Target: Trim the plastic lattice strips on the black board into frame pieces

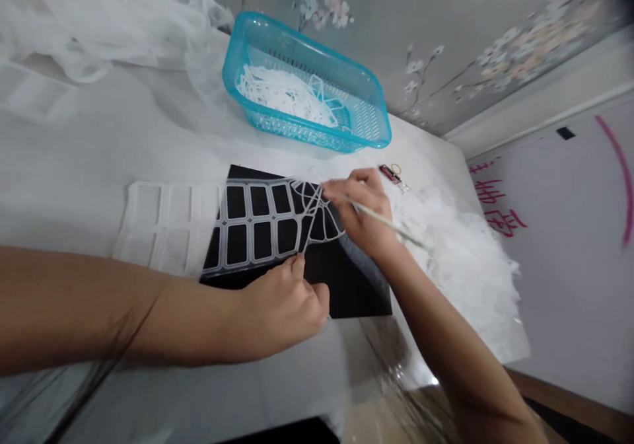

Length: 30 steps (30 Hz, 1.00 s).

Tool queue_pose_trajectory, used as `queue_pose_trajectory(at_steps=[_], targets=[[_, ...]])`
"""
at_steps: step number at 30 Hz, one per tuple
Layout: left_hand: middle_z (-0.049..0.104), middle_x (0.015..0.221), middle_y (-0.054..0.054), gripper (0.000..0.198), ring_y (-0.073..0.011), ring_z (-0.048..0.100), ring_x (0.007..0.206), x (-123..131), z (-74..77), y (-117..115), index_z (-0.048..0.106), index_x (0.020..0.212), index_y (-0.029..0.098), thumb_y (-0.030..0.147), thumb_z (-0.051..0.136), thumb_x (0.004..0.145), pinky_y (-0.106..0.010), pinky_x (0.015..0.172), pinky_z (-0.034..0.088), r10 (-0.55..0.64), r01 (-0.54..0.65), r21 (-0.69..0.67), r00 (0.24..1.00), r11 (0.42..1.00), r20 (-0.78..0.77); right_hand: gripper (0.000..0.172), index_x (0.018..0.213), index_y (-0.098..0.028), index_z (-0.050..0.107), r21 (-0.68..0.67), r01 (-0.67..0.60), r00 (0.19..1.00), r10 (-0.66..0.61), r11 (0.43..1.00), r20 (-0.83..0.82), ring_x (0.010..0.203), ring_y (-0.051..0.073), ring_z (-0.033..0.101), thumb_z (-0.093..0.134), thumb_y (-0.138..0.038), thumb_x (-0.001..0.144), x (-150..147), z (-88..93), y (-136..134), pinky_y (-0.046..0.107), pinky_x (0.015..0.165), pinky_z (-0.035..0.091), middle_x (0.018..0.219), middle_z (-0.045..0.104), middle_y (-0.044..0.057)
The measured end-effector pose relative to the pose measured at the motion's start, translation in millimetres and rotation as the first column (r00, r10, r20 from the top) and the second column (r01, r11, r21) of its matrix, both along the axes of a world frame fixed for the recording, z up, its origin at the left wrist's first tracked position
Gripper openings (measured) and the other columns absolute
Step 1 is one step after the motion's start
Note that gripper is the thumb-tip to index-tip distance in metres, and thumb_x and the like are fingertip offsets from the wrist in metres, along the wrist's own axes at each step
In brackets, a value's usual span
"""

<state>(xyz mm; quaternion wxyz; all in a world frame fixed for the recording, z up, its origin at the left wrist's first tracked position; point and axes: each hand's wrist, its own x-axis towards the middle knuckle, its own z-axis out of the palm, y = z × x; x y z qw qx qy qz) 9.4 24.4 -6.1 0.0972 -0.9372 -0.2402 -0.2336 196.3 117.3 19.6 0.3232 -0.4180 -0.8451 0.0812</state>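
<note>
A white lattice sheet [250, 222] with rows of rounded rectangular openings lies partly over a black mat [354, 285]. My left hand [292, 298] is at the sheet's lower edge, fingers mostly curled. Its fingertips are closed at the lower end of a thin white strand [308, 230]. My right hand [366, 209] is above the sheet's fan-shaped end and pinches a thin pale stick [384, 219], slanting back to the right and blurred. Thin straight lines run between the two hands' fingertips; whether all are strands or part of the stick's tip, I cannot tell.
A blue basket [317, 141] holding white cut-out strips [284, 94] stands at the back. White scraps [465, 272] are heaped at right, and translucent white material [113, 14] is piled back left. A small red object [389, 174] lies near my right hand.
</note>
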Motion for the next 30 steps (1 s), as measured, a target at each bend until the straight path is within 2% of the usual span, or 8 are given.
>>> queue_pose_trajectory(at_steps=[4,8,10,14,16,21,26,30], targets=[[0.053,0.044,0.0,0.024,-0.0171,0.058,0.044,-2.1,0.2,3.9,0.046,0.062,0.019,0.011,0.064,0.076,-0.035,0.07,0.057,-0.026,0.024,-0.053,0.999,0.998,-0.048,0.016,0.097,-0.025,0.069,0.092,0.315,0.923,-0.282,0.945,-0.263,0.106,0.025,0.061,0.054,-0.031,0.096,0.8,22.3,24.3,0.05,0.097,0.049,0.098,0.071,0.006],[0.059,0.058,0.0,0.011,-0.0163,0.055,0.049,-8.1,11.4,19.2,0.05,0.074,0.017,0.01,0.059,0.077,-0.027,0.049,0.043,-0.148,0.142,-0.087,0.987,0.986,-0.064,0.012,0.095,-0.025,0.065,-0.073,0.379,0.781,-0.361,0.923,-0.509,0.096,0.021,0.066,0.058,-0.033,0.095,-0.2,38.3,-27.5,0.043,0.088,0.054,0.099,0.072,0.005],[0.058,0.062,0.001,0.01,-0.0153,0.054,0.052,-11.9,22.0,28.1,0.05,0.078,0.019,0.017,0.057,0.086,-0.027,0.048,0.037,-0.223,0.224,-0.016,0.974,0.974,0.036,0.009,0.089,-0.024,0.067,-0.338,0.273,0.769,-0.415,0.901,-0.486,0.085,0.019,0.067,0.064,-0.032,0.091,1.3,41.9,-68.3,0.036,0.077,0.053,0.088,0.073,0.003],[0.06,0.066,0.003,0.018,-0.0127,0.058,0.06,-15.1,44.0,34.8,0.053,0.08,0.019,0.028,0.056,0.094,-0.026,0.057,0.04,-0.357,0.323,0.166,0.897,0.932,0.261,0.01,0.082,-0.022,0.069,-0.711,0.081,0.612,-0.598,0.698,-0.517,0.076,0.016,0.065,0.071,-0.032,0.085,3.2,51.0,-133.0,0.029,0.07,0.048,0.077,0.072,0.0],[0.063,0.071,0.001,0.015,-0.0126,0.059,0.063,-13.6,52.1,31.0,0.056,0.085,0.017,0.029,0.058,0.094,-0.026,0.06,0.042,-0.383,0.343,0.176,0.872,0.923,0.305,0.013,0.079,-0.022,0.069,-0.766,-0.052,0.546,-0.624,0.641,-0.559,0.075,0.015,0.065,0.075,-0.032,0.082,2.1,58.1,-149.2,0.029,0.073,0.047,0.074,0.071,-0.001],[0.068,0.093,-0.008,0.026,-0.0173,0.064,0.081,-12.4,65.5,10.8,0.059,0.104,0.013,0.036,0.062,0.092,-0.027,0.063,0.046,-0.315,0.297,0.107,0.883,0.949,0.348,0.017,0.075,-0.02,0.071,-0.776,-0.242,0.464,-0.633,0.583,-0.62,0.07,0.013,0.064,0.081,-0.034,0.074,-3.9,70.4,-163.8,0.029,0.073,0.048,0.067,0.066,-0.003],[0.067,0.098,-0.005,0.013,-0.0156,0.064,0.082,-32.6,67.0,-8.4,0.06,0.097,0.018,0.029,0.053,0.097,-0.025,0.061,0.047,-0.271,0.304,-0.181,0.944,0.935,0.186,0.018,0.076,-0.021,0.072,-0.793,-0.337,0.493,-0.623,0.507,-0.608,0.073,0.014,0.067,0.082,-0.036,0.073,-11.5,62.8,-172.3,0.031,0.077,0.051,0.071,0.067,-0.003],[0.068,0.094,-0.005,0.01,-0.0182,0.065,0.091,-55.4,48.7,-17.3,0.061,0.094,0.017,0.017,0.051,0.095,-0.027,0.072,0.054,-0.335,0.354,-0.128,0.931,0.927,0.146,0.017,0.083,-0.023,0.076,-0.778,-0.177,0.66,-0.513,0.603,-0.548,0.083,0.017,0.067,0.079,-0.038,0.076,-16.4,46.7,-152.5,0.032,0.078,0.052,0.087,0.075,0.003]])
